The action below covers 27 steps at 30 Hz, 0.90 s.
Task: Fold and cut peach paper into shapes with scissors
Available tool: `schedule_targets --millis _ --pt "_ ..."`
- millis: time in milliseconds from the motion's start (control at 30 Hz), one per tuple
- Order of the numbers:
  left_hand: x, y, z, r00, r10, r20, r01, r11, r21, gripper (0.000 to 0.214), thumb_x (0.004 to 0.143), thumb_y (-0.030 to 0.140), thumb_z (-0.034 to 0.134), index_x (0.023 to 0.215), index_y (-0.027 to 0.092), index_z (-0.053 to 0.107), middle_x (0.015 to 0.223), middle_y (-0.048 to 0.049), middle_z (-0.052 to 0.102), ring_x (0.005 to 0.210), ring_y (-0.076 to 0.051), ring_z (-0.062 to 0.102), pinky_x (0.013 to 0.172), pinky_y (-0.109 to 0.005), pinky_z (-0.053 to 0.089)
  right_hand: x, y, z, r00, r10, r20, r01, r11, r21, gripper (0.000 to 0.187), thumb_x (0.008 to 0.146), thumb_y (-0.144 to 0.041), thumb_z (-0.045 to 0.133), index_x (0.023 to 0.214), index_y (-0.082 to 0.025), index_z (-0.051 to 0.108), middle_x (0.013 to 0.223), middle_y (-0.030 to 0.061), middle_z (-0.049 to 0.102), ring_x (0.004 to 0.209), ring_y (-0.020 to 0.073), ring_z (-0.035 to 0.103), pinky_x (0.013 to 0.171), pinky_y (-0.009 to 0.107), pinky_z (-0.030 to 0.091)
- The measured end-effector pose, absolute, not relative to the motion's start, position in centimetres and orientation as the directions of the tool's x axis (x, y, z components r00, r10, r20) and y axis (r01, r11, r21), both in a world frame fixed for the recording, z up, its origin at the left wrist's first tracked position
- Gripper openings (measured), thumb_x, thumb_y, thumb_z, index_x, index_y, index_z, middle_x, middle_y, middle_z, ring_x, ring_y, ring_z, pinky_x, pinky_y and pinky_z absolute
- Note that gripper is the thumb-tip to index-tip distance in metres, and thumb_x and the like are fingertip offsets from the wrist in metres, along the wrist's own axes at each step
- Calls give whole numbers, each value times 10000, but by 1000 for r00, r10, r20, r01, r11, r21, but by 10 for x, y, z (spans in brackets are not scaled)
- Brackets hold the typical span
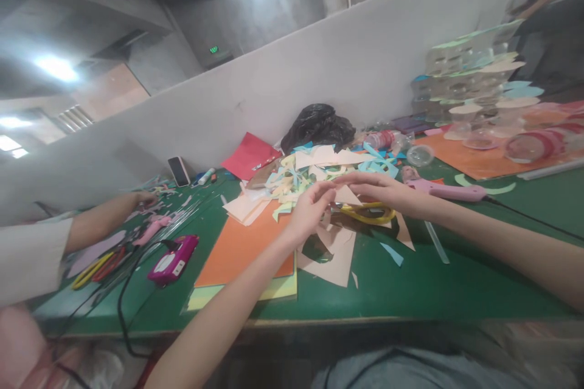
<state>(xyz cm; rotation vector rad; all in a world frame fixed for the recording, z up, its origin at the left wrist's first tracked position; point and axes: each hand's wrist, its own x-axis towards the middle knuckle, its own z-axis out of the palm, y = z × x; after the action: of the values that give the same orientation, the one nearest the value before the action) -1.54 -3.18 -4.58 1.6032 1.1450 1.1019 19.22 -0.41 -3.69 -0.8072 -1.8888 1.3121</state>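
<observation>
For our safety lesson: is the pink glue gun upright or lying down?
Lying down: the pink glue gun rests along the green table mat, its cord trailing right.

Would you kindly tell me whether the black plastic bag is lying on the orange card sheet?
No, the black plastic bag sits against the white partition, while the orange card sheet lies nearer the front.

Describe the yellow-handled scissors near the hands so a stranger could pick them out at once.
On the green work table, find the orange card sheet. Just right of it, below the right hand, lie yellow-handled scissors by peach paper, away from the other scissors at the far left.
</observation>
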Motion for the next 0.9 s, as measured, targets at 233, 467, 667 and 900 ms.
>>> schedule_targets --millis 233,467,667,900 --pt "-14 -30 -47 141 961 239 179 -262 948 219 893 351 609 1043 191 611 903 -12 637 779 -117 587 686 -230 447 186 1 -49 -606 788 108 256 321 -912 510 830 -700 563 891 -197 626 791 27 617 665 149 546 567 262 420" --pt "-15 -33 -49 144 944 298 270 -327 906 196 927 319 563 1087 215 607 970 -24 652 890 -147 614 812 -268 470 186 4 -52 -616 774 146 223 349 -910 528 840 -706 550 717 -194 513 603 -29 502 533 102 451 519 255 330" --pt "-13 -38 -46 170 927 334 387 -374 843 239 969 388 490 1061 219 631 1082 -32 681 961 -176 619 868 -291 464 186 0 -51 -637 761 122 270 369 -889 533 854 -712 532 724 -196 546 611 -22 525 530 103 443 522 257 333" --pt "-11 -41 -41 195 931 308 426 -364 828 215 966 368 485 922 202 614 925 -9 674 820 -151 587 761 -260 438 183 -5 -50 -634 765 117 387 444 -808 559 853 -738 501 710 -200 560 599 -14 522 533 115 443 525 264 314"
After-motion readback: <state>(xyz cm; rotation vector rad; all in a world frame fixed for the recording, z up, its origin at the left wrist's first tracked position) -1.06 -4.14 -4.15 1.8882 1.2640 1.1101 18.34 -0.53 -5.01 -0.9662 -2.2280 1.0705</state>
